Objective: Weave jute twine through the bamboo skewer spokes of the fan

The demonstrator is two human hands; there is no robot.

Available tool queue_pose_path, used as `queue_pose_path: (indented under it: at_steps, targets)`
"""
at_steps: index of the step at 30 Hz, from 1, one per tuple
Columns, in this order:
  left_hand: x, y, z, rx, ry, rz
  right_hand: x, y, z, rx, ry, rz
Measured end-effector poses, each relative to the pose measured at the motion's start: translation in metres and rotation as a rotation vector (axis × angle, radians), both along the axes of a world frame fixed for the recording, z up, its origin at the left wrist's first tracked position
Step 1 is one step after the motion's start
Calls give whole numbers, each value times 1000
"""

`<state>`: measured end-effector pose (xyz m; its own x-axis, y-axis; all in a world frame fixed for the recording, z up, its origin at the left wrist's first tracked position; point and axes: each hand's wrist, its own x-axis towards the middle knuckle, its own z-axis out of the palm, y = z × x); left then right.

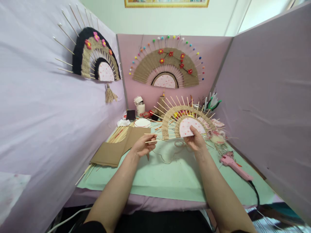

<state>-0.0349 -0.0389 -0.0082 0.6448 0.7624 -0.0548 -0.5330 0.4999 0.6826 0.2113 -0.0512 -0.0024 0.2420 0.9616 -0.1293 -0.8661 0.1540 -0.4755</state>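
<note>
A half-round fan (166,124) of thin wooden sticks and woven tan twine hangs tilted above the table. My right hand (196,141) grips its white, pink-dotted half-disc (188,127) at the straight lower edge, thumb in front and the other fingers behind. At the fan's left end, my left hand (143,146) has its fingers closed by the outermost stick tips; whether they pinch twine or a stick is hidden. Loose twine (167,162) trails across the green tabletop beneath the fan.
Brown cardboard (109,153) lies over a bundle of sticks (119,134) at left. A pink glue gun (236,167) with a black cord rests at right. Jars (140,109), a phone (131,115) and yarn line the back. Finished fans (143,69) hang on the partition walls.
</note>
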Motion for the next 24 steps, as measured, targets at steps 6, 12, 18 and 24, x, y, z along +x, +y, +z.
queue_pose_path:
  at_steps: [6, 12, 18, 24]
  targets:
    - [-2, 1, 1, -65, -42, -44, 4, 2, -4, 13, -14, 22]
    - [-3, 0, 3, -112, -40, -51, 8, 5, -8, 9, -23, 21]
    - [-4, -3, 4, -101, -44, -42, 8, 5, -7, 4, -42, 26]
    - [-7, 0, 2, -123, -77, -73, 7, 3, -5, -20, -40, 21]
